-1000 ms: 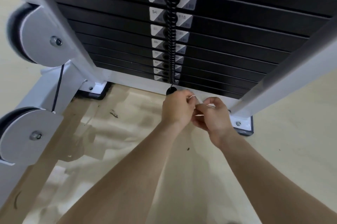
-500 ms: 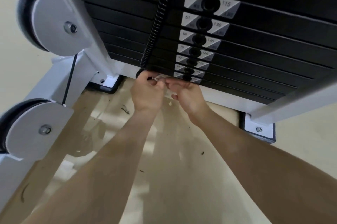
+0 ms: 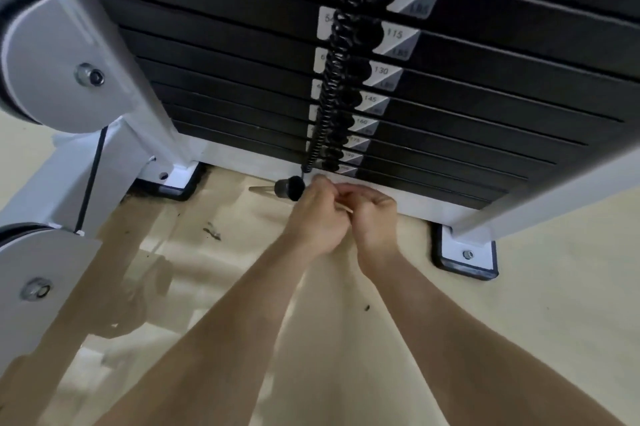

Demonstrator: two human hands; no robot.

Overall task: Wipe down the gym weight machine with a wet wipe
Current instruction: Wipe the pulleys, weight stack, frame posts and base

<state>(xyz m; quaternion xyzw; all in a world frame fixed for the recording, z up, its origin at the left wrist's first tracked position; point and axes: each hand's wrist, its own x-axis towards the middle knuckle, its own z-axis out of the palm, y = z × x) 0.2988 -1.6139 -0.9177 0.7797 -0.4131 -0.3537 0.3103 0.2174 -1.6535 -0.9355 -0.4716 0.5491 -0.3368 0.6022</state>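
The weight machine's black plate stack (image 3: 225, 79) fills the top of the head view, with numbered labels down its middle. A coiled black cord (image 3: 334, 79) hangs in front of the labels and ends in the selector pin (image 3: 289, 187), which dangles just left of my hands. My left hand (image 3: 318, 217) and my right hand (image 3: 375, 219) meet low in front of the white base bar (image 3: 242, 157). Their fingertips pinch a small pale wet wipe (image 3: 346, 208), which is mostly hidden between them.
White frame posts slant down on both sides to bolted foot plates (image 3: 465, 252). Two white pulley wheels (image 3: 52, 61) (image 3: 34, 283) with a black cable stand at the left. The beige floor (image 3: 519, 304) shows a few dark scuffs.
The view has shifted and drawn closer to the stack. My hands stay together on the wipe. The selector pin now hangs free to the left of my left hand.
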